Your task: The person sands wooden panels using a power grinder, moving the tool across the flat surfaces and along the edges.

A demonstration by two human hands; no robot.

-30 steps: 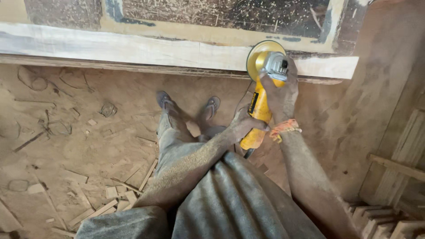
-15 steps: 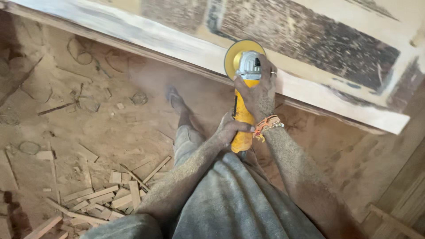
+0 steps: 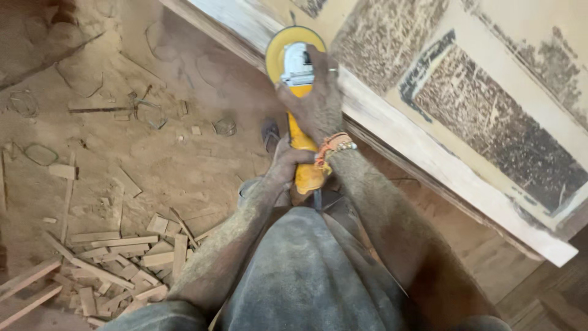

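Observation:
I hold a yellow angle grinder (image 3: 298, 144) with both hands. My right hand (image 3: 315, 101) grips its front near the grey head, a ring on one finger and an orange bead band at the wrist. My left hand (image 3: 286, 160) is closed around the yellow rear body. The grinder's round yellow sanding disc (image 3: 278, 46) presses against the pale sanded edge of a large wooden door panel (image 3: 392, 129), which lies slanted from top centre to lower right. The panel's face shows dark, partly stripped patches between cream frames.
Dusty earth floor (image 3: 153, 165) spreads to the left, strewn with wood offcuts (image 3: 122, 257) at lower left and curled shavings (image 3: 27, 153). My grey dusty shorts (image 3: 306, 276) fill the bottom centre. One sandalled foot (image 3: 271, 135) shows below the panel's edge.
The grinder and both hands have travelled left along the panel's edge. My view has turned, so the panel now runs steeply to the lower right. The grip is unchanged.

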